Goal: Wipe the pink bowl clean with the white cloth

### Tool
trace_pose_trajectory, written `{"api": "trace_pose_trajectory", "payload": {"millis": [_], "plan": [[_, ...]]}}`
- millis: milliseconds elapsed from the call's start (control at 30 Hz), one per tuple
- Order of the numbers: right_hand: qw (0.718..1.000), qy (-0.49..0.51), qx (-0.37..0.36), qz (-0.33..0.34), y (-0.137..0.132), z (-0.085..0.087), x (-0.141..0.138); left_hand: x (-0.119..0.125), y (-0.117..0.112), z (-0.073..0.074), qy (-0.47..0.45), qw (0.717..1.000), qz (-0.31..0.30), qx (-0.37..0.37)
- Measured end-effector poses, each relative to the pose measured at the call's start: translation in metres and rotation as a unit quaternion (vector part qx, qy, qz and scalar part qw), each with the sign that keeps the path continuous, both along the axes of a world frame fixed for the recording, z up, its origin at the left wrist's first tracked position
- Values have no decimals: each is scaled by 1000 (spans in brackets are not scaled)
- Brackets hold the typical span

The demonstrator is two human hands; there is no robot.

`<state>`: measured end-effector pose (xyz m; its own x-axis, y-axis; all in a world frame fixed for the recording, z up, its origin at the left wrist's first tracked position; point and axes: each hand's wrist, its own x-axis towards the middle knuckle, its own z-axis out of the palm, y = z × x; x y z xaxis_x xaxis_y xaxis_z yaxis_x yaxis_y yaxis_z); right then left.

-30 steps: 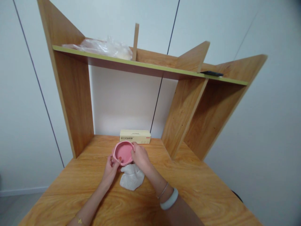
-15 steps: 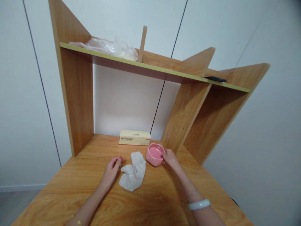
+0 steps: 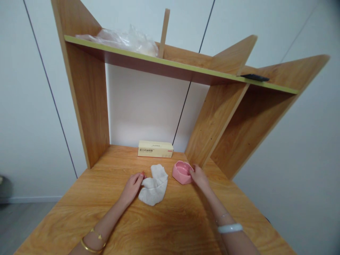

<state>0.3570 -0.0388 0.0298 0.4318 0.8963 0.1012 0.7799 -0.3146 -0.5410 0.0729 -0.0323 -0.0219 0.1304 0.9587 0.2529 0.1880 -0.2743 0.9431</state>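
Note:
A crumpled white cloth (image 3: 154, 191) lies on the wooden desk between my two hands. At the cloth's left edge, my left hand (image 3: 133, 185) has its thumb and fingertips closed together, seemingly pinching the fabric. The exact contact is small and partly hidden by the fingers. My right hand (image 3: 199, 177) grips the right rim of a pink faceted ashtray (image 3: 181, 176), with one fingertip reaching over the rim. The ashtray stands upright on the desk, right of the cloth and apart from it.
Behind the cloth, a long cream-coloured box (image 3: 155, 149) rests at the back of the desk (image 3: 164, 226). Overhead runs a wooden shelf (image 3: 183, 68) carrying a clear plastic bag (image 3: 127, 40) and a dark flat object (image 3: 255, 77). Upright side panels (image 3: 86, 95) flank the work area.
The ashtray has shifted slightly right, away from the cloth, with my right hand on it. My left hand has moved right to the cloth's edge. The camera view has shifted a little.

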Motion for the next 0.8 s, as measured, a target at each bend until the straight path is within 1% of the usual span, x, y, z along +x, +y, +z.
{"api": "trace_pose_trajectory", "payload": {"millis": [67,133,200,233,267,333,400,467,533,567,633,700,733,767,800], "plan": [[999,-11,27,12,-14,4,-20,0,-2,1,-4,1000,-3,-5],[997,-12,50,58,-33,1,-50,0,-4,2,-1,1000,1,-6],[980,-2,68,189,-53,-7,-83,-1,-6,3,10,1000,8,-3],[975,-1,72,211,-62,-13,-99,-1,-6,3,16,1000,12,-1],[971,-3,77,225,-71,-19,-115,-1,-6,3,21,1000,14,1],[960,-18,123,252,-85,-30,-140,0,-6,2,26,1000,7,0],[954,-19,156,256,-94,-38,-156,1,-7,3,21,1000,-13,-11],[958,-10,169,231,-100,-41,-164,3,-11,5,-3,999,-34,-27],[967,11,167,194,-103,-41,-165,7,-18,11,-43,997,-60,-38],[969,28,164,181,-105,-41,-164,11,-23,15,-63,994,-84,-41],[970,71,168,161,-108,-42,-157,18,-34,23,-90,980,-170,-55],[965,127,183,140,-111,-44,-146,26,-46,29,-91,953,-280,-68],[961,160,188,129,-112,-46,-140,29,-50,31,-88,941,-319,-67],[956,193,191,112,-114,-48,-132,31,-54,31,-77,936,-338,-56],[951,224,191,94,-116,-50,-123,32,-56,31,-56,937,-343,-37]]}}
